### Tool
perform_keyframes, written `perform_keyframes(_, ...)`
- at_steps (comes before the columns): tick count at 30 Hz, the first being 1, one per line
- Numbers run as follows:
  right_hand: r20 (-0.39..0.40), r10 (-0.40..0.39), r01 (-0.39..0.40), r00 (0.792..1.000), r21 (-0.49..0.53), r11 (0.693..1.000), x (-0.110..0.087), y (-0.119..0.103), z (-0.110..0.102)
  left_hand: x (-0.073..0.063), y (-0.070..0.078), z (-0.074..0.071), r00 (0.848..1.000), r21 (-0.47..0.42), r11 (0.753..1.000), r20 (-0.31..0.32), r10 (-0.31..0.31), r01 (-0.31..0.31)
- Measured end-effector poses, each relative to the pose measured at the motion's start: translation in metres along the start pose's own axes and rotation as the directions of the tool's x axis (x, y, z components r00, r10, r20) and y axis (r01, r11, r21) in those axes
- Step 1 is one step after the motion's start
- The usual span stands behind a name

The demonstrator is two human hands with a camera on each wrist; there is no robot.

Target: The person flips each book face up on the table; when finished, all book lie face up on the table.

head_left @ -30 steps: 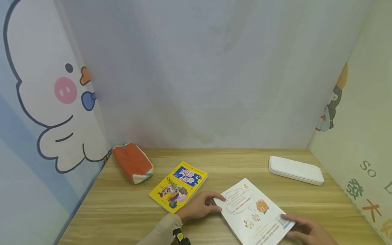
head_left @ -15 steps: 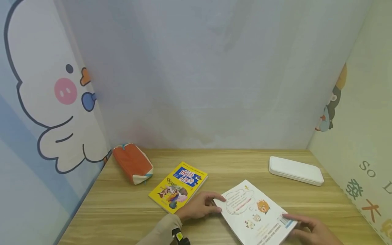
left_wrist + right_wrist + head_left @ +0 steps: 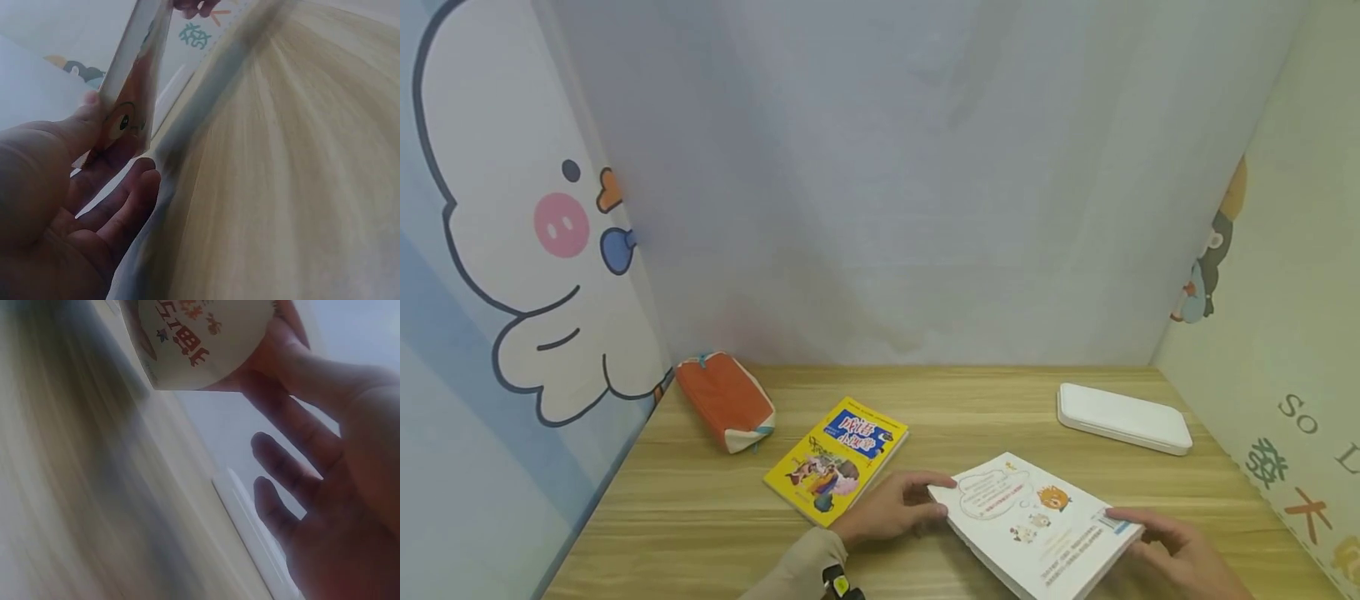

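Note:
A white book (image 3: 1037,525) with cartoon animals and a barcode on its upper side is held above the table between both hands. At its left corner, my left hand (image 3: 898,504) pinches it between thumb and index finger. My right hand (image 3: 1180,554) grips the corner by the barcode, thumb and index finger on opposite faces. From the left wrist view, the book (image 3: 128,94) shows its page edge and an orange cartoon face underneath. The right wrist view shows red Chinese characters on the book's lower cover (image 3: 200,344), while the other fingers stay off it.
A yellow book (image 3: 838,458) lies just beyond my left hand. At the back left sits an orange pencil pouch (image 3: 724,396) with cream ends. A white oblong case (image 3: 1123,418) rests at the back right of the wooden table (image 3: 970,400). Printed walls stand on both sides.
The white book's face has tilted flatter, so its lower-left edge now shows. Its far corner sits a little lower in view, and my right hand has shifted slightly right and up.

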State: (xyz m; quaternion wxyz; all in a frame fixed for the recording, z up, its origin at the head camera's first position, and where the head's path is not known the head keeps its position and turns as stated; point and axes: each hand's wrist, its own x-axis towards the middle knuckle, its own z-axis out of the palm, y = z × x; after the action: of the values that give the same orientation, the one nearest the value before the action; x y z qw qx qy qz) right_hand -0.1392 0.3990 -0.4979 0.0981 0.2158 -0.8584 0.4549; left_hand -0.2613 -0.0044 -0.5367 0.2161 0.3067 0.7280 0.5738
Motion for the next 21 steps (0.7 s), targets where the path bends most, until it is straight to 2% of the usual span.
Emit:
perform_keyframes(5, -0.068, -0.055, 0.054, 0.996, -0.017, 0.998, 0.004, -0.003, 0.003, -0.001, 0.003, 0.001, 1.0, 0.01, 1.0, -0.021, 0.009, -0.009)
perform_keyframes(16, -0.142, -0.013, 0.005, 0.99, -0.059, 0.998, 0.011, -0.013, 0.0, -0.001, 0.006, -0.001, 0.997, 0.016, 0.999, -0.056, 0.047, -0.046)
perform_keyframes(21, -0.163, -0.053, 0.054, 0.985, 0.004, 0.999, 0.016, -0.017, 0.0, 0.0, 0.006, -0.003, 0.995, -0.012, 0.995, -0.042, 0.095, -0.095)
